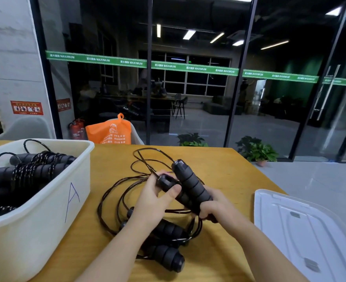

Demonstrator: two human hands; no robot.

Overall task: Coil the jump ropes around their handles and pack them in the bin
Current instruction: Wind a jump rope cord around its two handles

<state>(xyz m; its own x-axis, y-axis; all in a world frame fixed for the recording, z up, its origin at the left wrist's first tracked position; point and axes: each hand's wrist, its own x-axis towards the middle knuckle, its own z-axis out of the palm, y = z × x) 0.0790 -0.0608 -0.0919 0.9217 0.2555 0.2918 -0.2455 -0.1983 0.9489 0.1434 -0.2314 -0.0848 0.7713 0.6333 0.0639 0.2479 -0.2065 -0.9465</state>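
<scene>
Above surface (219, 159) centre: left hand (153, 197) and right hand (219, 206) each grasping a rope handle (192, 186); rope (115, 198) loose between bin (46, 210), marked "A", and lid (302, 226) at right edge.

Looks like a gym or fitness studio's front area: glass partition wall (198, 88) banded with a green "MAXIMUM" strip (194, 68) (Chinese characters beside the word), fire extinguisher (77, 129) by the concrete pillar (11, 58), potted plants (256, 149) on the floor, black foam-handled jump ropes (25, 171) piled in a bin (46, 210).
</scene>
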